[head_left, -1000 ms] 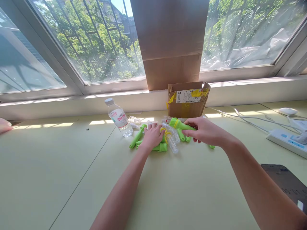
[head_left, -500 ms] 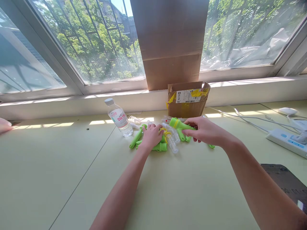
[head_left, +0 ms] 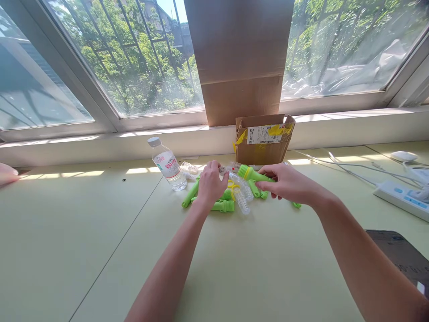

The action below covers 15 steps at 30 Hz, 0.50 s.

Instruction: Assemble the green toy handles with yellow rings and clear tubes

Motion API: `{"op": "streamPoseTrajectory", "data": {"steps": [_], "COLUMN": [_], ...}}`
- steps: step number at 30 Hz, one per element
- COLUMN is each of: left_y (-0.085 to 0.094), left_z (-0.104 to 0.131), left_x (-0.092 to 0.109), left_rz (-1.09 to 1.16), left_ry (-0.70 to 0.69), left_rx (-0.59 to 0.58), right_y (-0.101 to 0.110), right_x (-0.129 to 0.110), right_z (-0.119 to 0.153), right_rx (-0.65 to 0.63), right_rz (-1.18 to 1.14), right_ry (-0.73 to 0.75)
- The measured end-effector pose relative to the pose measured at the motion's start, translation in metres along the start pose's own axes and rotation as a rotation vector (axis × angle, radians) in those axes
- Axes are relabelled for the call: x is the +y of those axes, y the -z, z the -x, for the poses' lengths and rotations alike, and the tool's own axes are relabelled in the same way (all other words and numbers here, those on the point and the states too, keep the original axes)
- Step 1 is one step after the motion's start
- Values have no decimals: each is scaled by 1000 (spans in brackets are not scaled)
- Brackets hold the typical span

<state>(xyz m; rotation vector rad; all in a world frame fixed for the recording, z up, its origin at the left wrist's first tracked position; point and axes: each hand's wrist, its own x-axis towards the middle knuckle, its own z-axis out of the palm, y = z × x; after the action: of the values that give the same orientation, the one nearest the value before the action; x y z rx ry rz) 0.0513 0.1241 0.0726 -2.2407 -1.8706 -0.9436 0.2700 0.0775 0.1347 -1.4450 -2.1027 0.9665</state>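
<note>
My right hand (head_left: 279,180) is closed on a green plastic tube (head_left: 252,173) with a threaded end and a yellow ring, held tilted over the pile. At the pile's left side, my left hand (head_left: 212,183) is closed round a clear plastic tube (head_left: 222,170), whose round end shows past the thumb; the rest is hidden by the fingers. Under and between the hands lie several green tubes (head_left: 224,205), yellow rings (head_left: 231,184) and clear ribbed tubes (head_left: 241,202). Another clear tube (head_left: 189,167) lies farther back, beside the bottle.
A water bottle (head_left: 168,165) stands left of the pile. Behind is an open cardboard box (head_left: 263,141) against the sill. White cables and a power strip (head_left: 402,199) lie at right, with a dark phone-like device (head_left: 395,250) nearer. Part of another person's hand (head_left: 7,173) shows at far left.
My left hand has drawn up and closed, and the round end of a clear tube now shows by its thumb. The right hand keeps its hold on the green tube.
</note>
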Motion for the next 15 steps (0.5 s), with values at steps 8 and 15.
{"op": "streamPoseTrajectory", "data": {"steps": [8, 15], "left_y": [11, 18], "left_z": [1, 2], "left_x": [9, 14], "left_rz": [6, 5], "left_ry": [-18, -6], "left_rx": [-49, -134], "right_y": [0, 0], "right_x": [0, 1], "right_z": [0, 0], "right_rx": [-3, -9], "right_rz": [9, 3], "right_ry": [-2, 6]}}
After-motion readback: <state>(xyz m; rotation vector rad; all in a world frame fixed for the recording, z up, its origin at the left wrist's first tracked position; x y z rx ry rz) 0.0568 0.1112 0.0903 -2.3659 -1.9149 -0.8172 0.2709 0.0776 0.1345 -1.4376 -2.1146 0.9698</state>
